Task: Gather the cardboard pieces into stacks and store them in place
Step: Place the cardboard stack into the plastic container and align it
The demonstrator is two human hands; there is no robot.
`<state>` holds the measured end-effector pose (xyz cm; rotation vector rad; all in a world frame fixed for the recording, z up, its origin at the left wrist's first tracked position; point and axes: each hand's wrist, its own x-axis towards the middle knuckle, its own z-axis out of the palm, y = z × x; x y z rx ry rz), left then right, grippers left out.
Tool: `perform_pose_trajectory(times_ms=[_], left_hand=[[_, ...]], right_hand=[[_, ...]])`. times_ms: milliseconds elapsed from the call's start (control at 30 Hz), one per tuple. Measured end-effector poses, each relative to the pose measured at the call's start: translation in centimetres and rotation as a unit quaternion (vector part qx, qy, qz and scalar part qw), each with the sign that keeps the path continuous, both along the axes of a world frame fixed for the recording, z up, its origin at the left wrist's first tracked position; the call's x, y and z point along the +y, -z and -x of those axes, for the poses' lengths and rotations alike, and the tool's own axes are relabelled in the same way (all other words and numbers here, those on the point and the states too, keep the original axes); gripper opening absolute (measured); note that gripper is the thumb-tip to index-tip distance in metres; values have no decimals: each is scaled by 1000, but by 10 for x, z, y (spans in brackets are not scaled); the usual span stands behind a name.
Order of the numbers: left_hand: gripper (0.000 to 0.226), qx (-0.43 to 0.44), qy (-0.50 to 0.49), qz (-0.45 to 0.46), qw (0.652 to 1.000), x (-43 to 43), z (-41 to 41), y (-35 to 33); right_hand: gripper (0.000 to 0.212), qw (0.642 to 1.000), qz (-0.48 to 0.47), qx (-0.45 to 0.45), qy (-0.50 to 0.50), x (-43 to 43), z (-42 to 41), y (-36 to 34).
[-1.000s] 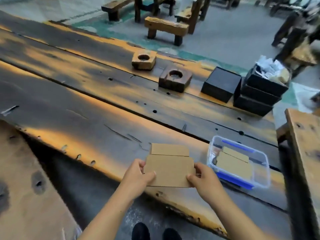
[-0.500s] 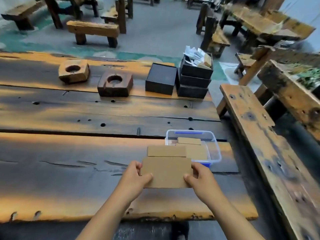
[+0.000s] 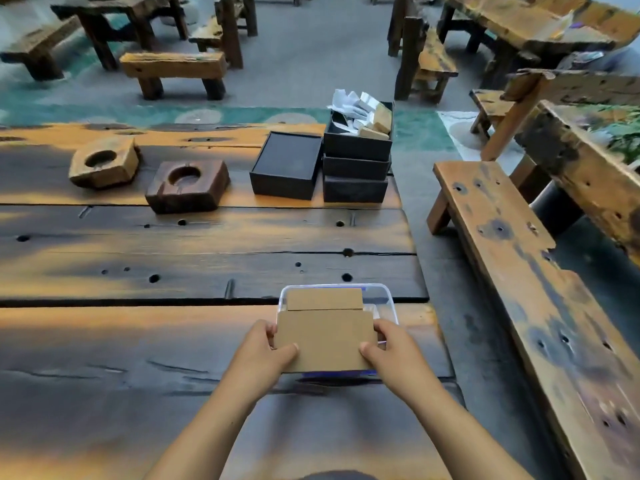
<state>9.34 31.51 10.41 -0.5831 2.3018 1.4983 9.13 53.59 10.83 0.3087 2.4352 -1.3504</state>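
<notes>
1. Both forearms reach forward, the left hand point(image 3: 265, 351) and right hand point(image 3: 393, 351) each pinching a side of the cardboard stack point(image 3: 325, 336), thumbs on top.
2. The stack hovers over the clear plastic box point(image 3: 389, 301) just beyond the fingers.

Grey floor point(image 3: 311, 46), rough wooden benches point(image 3: 173, 65), plank table point(image 3: 173, 244), daylight

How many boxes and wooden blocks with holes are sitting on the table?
Black boxes: 4, one alone and a pile of three
Clear plastic box: 1
Wooden blocks with holes: 2, light and dark
Total: 7
</notes>
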Motion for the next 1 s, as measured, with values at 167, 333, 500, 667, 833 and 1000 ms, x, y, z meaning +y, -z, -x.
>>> perform_pose_trajectory(times_ms=[167, 333, 500, 667, 833, 1000], left_hand=[[25, -13, -14, 21, 1000, 25, 16, 3], [22, -19, -4, 39, 999, 29, 28, 11], [23, -4, 26, 52, 998, 26, 49, 27], [29, 4, 23, 42, 999, 29, 63, 42], [28, -28, 54, 76, 995, 27, 70, 57], [29, -35, 86, 101, 991, 28, 78, 70]], right_hand=[[19, 1000, 12, -14, 0, 23, 21, 14], [19, 999, 21, -24, -2, 27, 34, 26], [20, 1000, 12, -26, 7, 25, 46, 33], [21, 999, -29, -28, 12, 23, 59, 41], [16, 994, -103, -42, -1, 21, 69, 55], [15, 988, -142, -57, -12, 21, 72, 70]])
